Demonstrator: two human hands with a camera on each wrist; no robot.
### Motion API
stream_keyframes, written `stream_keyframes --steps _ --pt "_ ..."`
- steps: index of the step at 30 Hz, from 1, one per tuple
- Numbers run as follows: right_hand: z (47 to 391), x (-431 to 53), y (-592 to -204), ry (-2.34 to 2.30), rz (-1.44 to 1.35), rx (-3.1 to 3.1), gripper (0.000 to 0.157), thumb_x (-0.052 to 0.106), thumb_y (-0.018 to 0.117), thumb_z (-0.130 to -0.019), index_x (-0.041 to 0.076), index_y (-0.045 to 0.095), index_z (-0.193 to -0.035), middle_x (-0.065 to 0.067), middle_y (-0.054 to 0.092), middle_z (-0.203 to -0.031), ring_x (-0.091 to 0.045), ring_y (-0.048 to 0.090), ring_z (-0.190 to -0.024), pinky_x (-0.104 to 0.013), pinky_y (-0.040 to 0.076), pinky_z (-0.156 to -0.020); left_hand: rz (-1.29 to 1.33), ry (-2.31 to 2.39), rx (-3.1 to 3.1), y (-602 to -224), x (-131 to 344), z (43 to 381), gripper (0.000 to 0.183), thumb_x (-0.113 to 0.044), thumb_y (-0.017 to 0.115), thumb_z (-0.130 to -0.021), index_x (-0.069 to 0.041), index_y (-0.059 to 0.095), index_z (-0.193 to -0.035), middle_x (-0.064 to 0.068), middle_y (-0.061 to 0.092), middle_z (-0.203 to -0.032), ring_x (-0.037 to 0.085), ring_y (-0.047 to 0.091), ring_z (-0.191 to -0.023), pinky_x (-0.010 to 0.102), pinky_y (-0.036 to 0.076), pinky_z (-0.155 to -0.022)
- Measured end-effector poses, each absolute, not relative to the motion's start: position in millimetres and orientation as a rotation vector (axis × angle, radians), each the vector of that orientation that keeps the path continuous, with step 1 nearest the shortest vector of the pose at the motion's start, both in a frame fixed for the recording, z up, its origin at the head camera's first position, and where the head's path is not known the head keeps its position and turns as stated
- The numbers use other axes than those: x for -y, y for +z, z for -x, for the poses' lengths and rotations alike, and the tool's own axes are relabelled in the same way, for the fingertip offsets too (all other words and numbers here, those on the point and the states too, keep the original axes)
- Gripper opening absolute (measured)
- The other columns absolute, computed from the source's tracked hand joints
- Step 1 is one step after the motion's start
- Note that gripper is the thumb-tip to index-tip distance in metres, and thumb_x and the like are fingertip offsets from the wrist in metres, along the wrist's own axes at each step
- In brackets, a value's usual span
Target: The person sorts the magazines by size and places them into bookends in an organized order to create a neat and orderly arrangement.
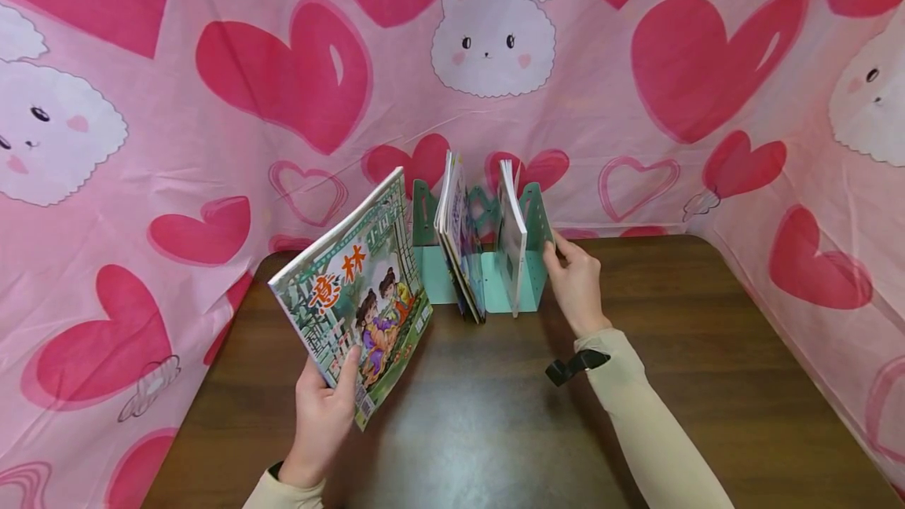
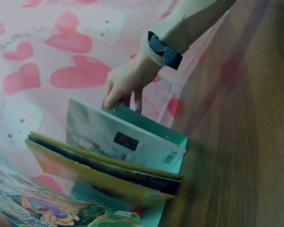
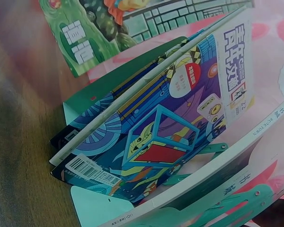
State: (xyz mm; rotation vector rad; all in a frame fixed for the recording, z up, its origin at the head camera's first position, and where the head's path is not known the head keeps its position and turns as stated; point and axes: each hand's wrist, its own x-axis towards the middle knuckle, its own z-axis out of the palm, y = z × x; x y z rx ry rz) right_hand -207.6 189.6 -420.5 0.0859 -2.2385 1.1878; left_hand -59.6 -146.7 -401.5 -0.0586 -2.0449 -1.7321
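My left hand (image 1: 321, 419) grips a magazine (image 1: 360, 297) by its lower corner, thumb across the illustrated cover. It is tilted, left of a mint-green expandable book rack (image 1: 441, 281). At the rack's right end, my right hand (image 1: 576, 281) pinches the upright end plate (image 2: 142, 122) between thumb and fingers. Several magazines (image 1: 463, 246) stand leaning together in the rack's left part; a purple-blue cover (image 3: 161, 137) faces right. One pale, thin magazine (image 1: 511, 246) stands near the right end plate. Folding green crossbars (image 3: 199, 161) show between these groups.
The rack stands near the back edge of a dark brown wooden table (image 1: 495, 415). Behind and at both sides hangs a pink cloth (image 1: 410, 116) with hearts and rabbits. A black strap with a small device (image 1: 576, 366) is on my right wrist.
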Motion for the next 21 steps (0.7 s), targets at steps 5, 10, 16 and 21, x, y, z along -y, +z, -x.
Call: stream_keyframes --steps 5,10,16,21 --pt "207.5 -189.2 -420.3 1.175 -0.079 2.233 0.034 0.009 0.064 -0.102 0.001 0.068 -0.135 -0.02 0.074 -0.122 -0.028 0.072 -0.1 -0.046 0.06 -0.081 0.156 -1.731 2.031 -406.2 137.5 65.8 0.039 0.009 0.056 -0.101 0.011 0.054 -0.14 0.031 0.065 -0.13 0.001 0.067 -0.112 0.018 0.055 -0.089" --pt "207.5 -188.4 -422.0 1.161 -0.079 2.225 0.034 0.009 0.064 -0.101 0.001 0.069 -0.134 -0.021 0.074 -0.12 -0.029 0.072 -0.101 -0.047 0.06 -0.082 0.224 -1.734 2.032 -410.8 130.2 73.3 0.042 0.008 0.056 -0.102 0.009 0.053 -0.143 0.029 0.064 -0.136 0.002 0.064 -0.118 0.018 0.053 -0.093" --pt "207.8 -187.6 -422.4 1.15 -0.091 2.211 0.033 0.008 0.064 -0.101 -0.001 0.07 -0.132 -0.022 0.074 -0.118 -0.031 0.072 -0.102 -0.05 0.059 -0.082 0.312 -1.679 2.023 -416.1 121.9 85.6 0.044 0.008 0.056 -0.102 0.003 0.054 -0.146 0.026 0.064 -0.138 0.007 0.062 -0.123 0.018 0.051 -0.097" --pt "208.5 -187.8 -421.8 1.153 -0.097 2.211 0.033 0.008 0.064 -0.101 -0.002 0.07 -0.132 -0.022 0.074 -0.118 -0.03 0.072 -0.101 -0.048 0.059 -0.082 0.366 -1.616 1.99 -420.9 113.1 100.3 0.045 0.01 0.056 -0.101 0.002 0.055 -0.146 0.026 0.065 -0.136 0.026 0.064 -0.124 0.018 0.05 -0.099"
